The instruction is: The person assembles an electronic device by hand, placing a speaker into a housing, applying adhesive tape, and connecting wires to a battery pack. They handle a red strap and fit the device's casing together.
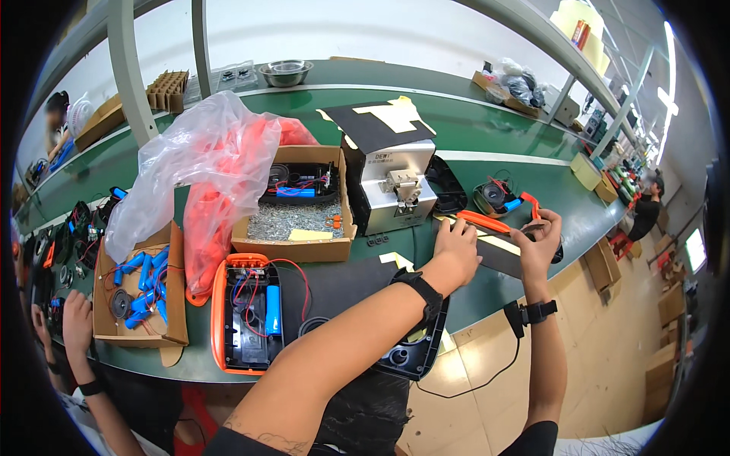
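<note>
At the right-hand part of the green tabletop [566,190], a slender orange strip [484,222] is seen between the left hand [455,251] and the right hand [541,239]. Its long axis is laid roughly from left to right, tipped slightly toward the wearer at its right end. The left end is placed just beyond the left fingers, and the right end is brought close to the right thumb, so the two ends are shared between the hands, neither being clearly nearer to the whole. The left fingers are bent and directed away from the wearer; whether the strip is gripped or only touched by them cannot be told. The right fingers are curled, with thumb and fingertips drawn near one another around something dark; what is pinched there cannot be made out. Just beyond the right fingers an orange loop [529,204] is shown, and whether it is joined to the strip cannot be told. Below the strip a dark slab [496,257] edged with yellow tape is seen. Farther off, a speaker [493,196] is set beside a blue cell [512,204], and a metal machine [395,190] is stood to the left of the strip. Nearer the wearer, an orange-rimmed case [218,327] is left open, partly covered by the left forearm.
</note>
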